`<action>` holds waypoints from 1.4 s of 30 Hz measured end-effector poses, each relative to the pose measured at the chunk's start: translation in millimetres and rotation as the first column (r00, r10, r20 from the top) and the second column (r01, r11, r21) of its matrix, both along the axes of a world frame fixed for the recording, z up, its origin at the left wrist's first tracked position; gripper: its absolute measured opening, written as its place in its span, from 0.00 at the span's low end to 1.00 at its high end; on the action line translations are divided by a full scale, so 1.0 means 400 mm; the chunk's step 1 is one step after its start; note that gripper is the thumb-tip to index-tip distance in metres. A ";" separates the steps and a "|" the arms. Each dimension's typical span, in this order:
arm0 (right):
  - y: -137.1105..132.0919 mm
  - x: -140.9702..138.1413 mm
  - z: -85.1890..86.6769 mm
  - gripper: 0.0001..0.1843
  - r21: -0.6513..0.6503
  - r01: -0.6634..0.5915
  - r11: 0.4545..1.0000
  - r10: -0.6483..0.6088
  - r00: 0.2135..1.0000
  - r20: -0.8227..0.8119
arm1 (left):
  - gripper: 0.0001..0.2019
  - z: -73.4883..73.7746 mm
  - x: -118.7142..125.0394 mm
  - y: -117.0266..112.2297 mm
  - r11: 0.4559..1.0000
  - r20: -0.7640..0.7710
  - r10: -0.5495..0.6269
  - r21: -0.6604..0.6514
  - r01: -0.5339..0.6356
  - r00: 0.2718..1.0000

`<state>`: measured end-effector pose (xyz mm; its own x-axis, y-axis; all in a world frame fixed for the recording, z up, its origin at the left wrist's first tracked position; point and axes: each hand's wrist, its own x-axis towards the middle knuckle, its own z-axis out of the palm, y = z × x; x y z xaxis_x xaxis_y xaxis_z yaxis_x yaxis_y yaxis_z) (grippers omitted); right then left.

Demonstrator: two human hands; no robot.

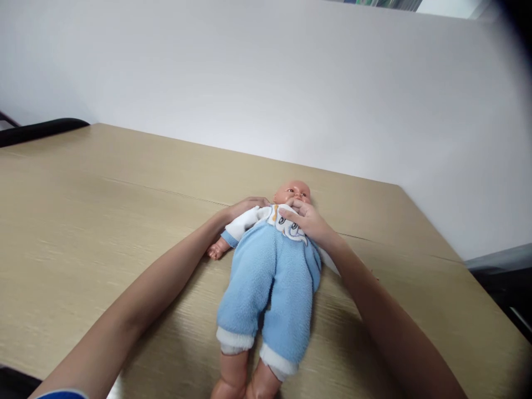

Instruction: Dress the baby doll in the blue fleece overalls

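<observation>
A baby doll (270,271) lies on its back on the wooden table (103,210), head away from me, dressed in a light blue fleece romper with white cuffs. My left hand (243,206) rests on the doll's shoulder beside the head, fingers curled over the white sleeve. My right hand (306,220) sits on the doll's chest under the chin, fingers pinched on the romper's collar. The doll's bare feet reach the near table edge.
A white wall (291,83) rises right behind the table. A dark chair back (41,130) shows at the far left. The table's right edge drops off to a dark floor area (507,293).
</observation>
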<state>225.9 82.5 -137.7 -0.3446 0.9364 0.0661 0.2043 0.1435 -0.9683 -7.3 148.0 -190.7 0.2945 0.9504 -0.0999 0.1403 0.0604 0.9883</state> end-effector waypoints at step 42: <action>-0.381 0.394 -0.155 0.27 0.309 0.413 0.857 -0.513 0.749 0.420 | 0.09 0.161 0.265 -0.195 0.466 -0.728 0.009 0.610 0.641 0.686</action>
